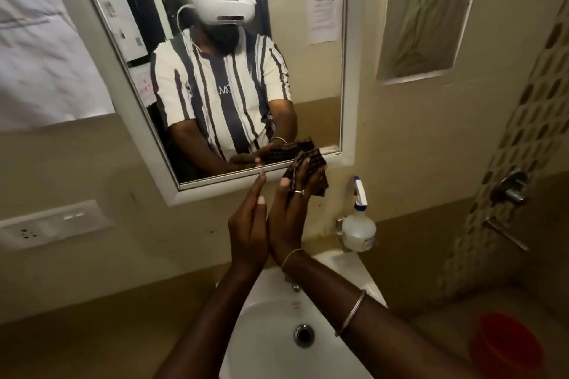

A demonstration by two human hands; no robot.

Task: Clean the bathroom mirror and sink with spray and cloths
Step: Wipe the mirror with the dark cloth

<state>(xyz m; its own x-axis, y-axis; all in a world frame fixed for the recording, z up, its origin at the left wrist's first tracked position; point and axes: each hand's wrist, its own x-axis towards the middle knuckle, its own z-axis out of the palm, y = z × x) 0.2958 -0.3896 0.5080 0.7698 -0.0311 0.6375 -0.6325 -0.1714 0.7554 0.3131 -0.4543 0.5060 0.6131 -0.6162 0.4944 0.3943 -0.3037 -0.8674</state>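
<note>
Mirror (311, 108): rectangular glass in a white frame, mounted tilted on a smooth beige wall; a person in a striped shirt is reflected in it.
Cloth (311, 170): dark woven fabric with a fine check pattern, bunched and creased; held up just in front of the lower right corner of the mirror frame.
Right hand (292, 212): raised upright, fingers closed round the cloth. A thin ring is worn on one finger, a thin chain at the wrist and a metal bangle lower on the forearm.
Left hand (248, 226): held flat and upright, fingers straight and together, laid against the side of the right hand; nothing is held in it.
Sink (264, 335): glossy white ceramic, rounded bowl, directly below both forearms.
Drain (304, 335): round metal ring at the bottom of the bowl.
Spray bottle (358, 232): translucent rounded plastic body, white trigger head with a blue tip; stood upright at the back right corner of the sink, against the wall.
Bucket (508, 346): red plastic, round, seen low on the right, blurred.
Switch plate (52, 223): long pale rectangle on the wall, left of the sink.
</note>
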